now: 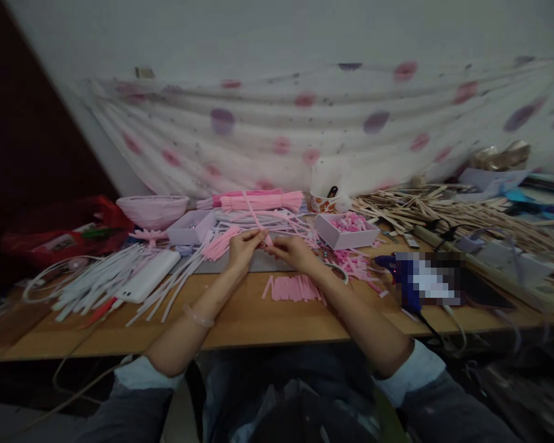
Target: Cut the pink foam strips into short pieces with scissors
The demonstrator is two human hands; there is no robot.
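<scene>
Above the middle of the table, my left hand (pixel 247 247) pinches a long pink pipe cleaner (pixel 255 211), whose free end slants up and away to the left. The fingers of my right hand (pixel 295 251) close on its lower end, close beside the left fingertips. Part of the stem is covered by my fingers. Below the hands, short pink pipe cleaner pieces (pixel 293 288) lie side by side in a row on the wood. Just left of my left hand rests a fan of pink pipe cleaners (pixel 220 243). A roll of tape (pixel 344 271) is partly behind my right forearm.
White pipe cleaners (pixel 96 280) and a white box-like device (pixel 148 277) lie left. Behind stand a pale basket (pixel 152 212), pink bundles (pixel 263 200) and a box (pixel 346 239) of pink pieces. Rightward are a blue glue gun (pixel 410 292), wooden strips (pixel 410 209) and cables.
</scene>
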